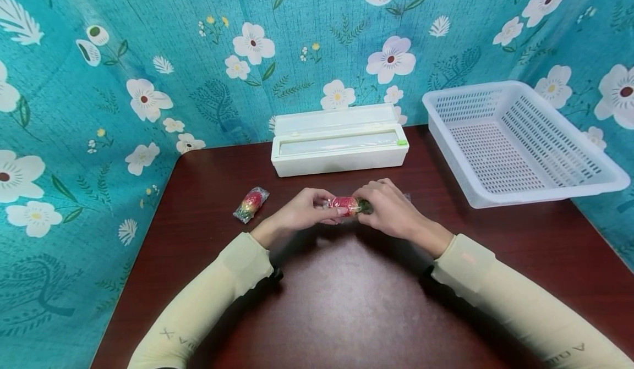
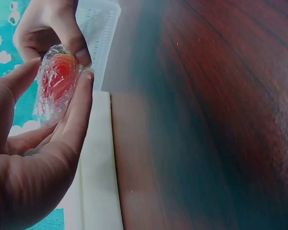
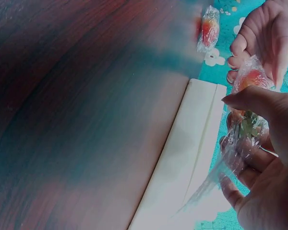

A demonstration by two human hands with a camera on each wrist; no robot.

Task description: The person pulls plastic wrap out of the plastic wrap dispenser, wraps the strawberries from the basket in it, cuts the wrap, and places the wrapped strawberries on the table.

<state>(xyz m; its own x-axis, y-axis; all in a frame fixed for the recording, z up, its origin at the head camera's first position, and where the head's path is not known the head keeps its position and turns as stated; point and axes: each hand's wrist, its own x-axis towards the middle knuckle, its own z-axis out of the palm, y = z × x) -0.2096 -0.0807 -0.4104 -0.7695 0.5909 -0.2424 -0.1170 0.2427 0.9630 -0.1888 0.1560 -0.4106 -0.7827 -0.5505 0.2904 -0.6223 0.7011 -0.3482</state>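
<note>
A red strawberry (image 1: 343,202) in clear plastic wrap is held level between both hands, over the middle of the table. My left hand (image 1: 301,210) grips its red end between thumb and fingers. At the green leafy end, my right hand (image 1: 391,209) pinches the wrap with thumb and fingers. The right wrist view shows a loose tail of plastic wrap (image 3: 206,184) trailing from that end below the right fingers. Left of the left hand, a second wrapped strawberry (image 1: 251,204) lies on the table.
Behind the hands stands a long white cling-film box (image 1: 342,164) with its lid raised. A white perforated basket (image 1: 473,185) sits at the back right of the dark wooden table (image 1: 342,303). Blue flowered cloth (image 1: 317,44) hangs along the back and sides.
</note>
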